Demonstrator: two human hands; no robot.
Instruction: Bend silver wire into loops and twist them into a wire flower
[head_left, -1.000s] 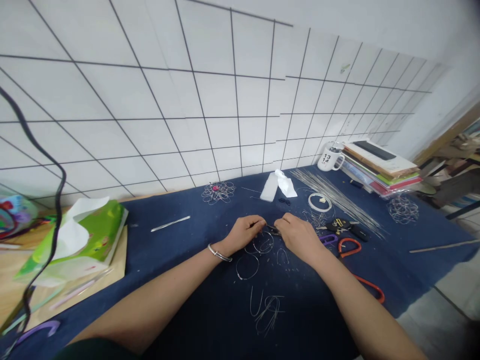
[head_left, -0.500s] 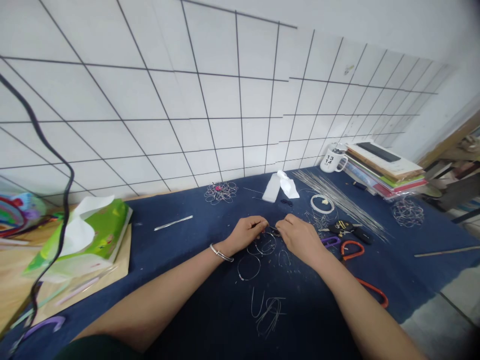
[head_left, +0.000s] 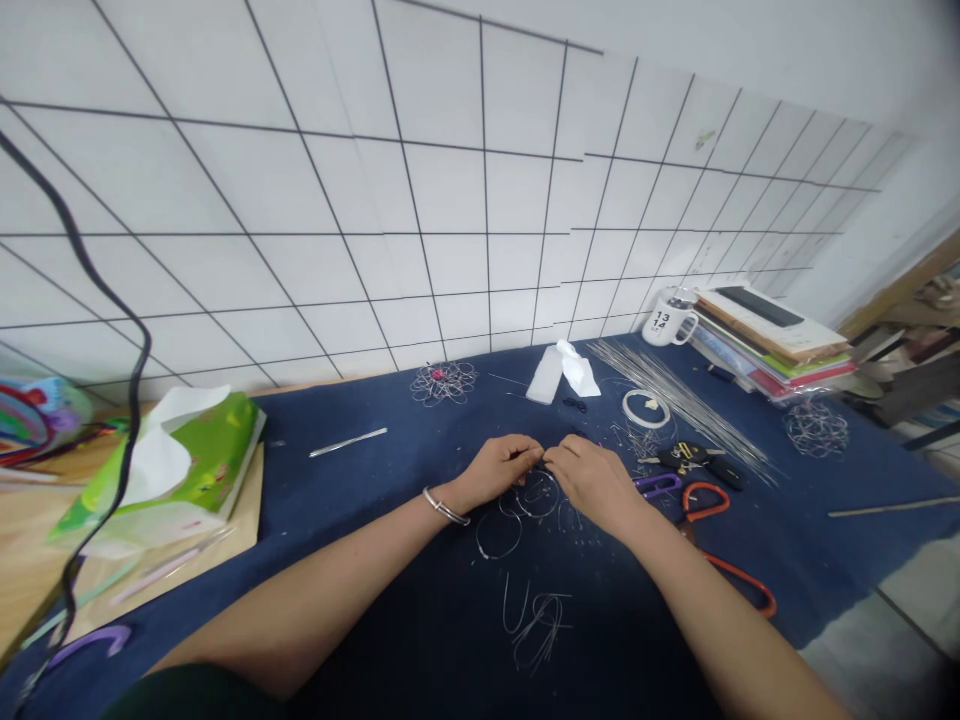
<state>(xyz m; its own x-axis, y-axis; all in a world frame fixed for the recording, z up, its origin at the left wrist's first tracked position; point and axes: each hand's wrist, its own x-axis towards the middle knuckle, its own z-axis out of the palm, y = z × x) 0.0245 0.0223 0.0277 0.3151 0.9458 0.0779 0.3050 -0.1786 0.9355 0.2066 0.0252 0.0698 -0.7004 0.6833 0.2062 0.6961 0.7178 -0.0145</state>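
Note:
My left hand (head_left: 499, 470), a bracelet at its wrist, is closed in a pinch on linked thin wire rings. One wire ring (head_left: 556, 497) hangs just below the fingertips, and a larger wire loop (head_left: 519, 541) lies lower on the cloth. My right hand (head_left: 596, 482) is closed too, its fingertips meeting the left ones at the wire; the exact grip is hidden by the fingers. Nearer to me lie bent wire pieces (head_left: 555, 625). Beside my right forearm are purple-handled scissors (head_left: 657, 487) and an orange-handled tool (head_left: 706, 486).
Behind my hands lies a wire flower shape (head_left: 444, 384). To the right are a bundle of straight wires (head_left: 675, 400), a white ring coil (head_left: 646, 408), black pliers (head_left: 686, 456), a mug (head_left: 664, 322) and stacked books (head_left: 776, 345). A green tissue pack (head_left: 232, 455) sits left.
My right hand has moved slightly left, so the fingertips of both hands now meet. A dark thing seen between them before is hidden. The view has shifted a little.

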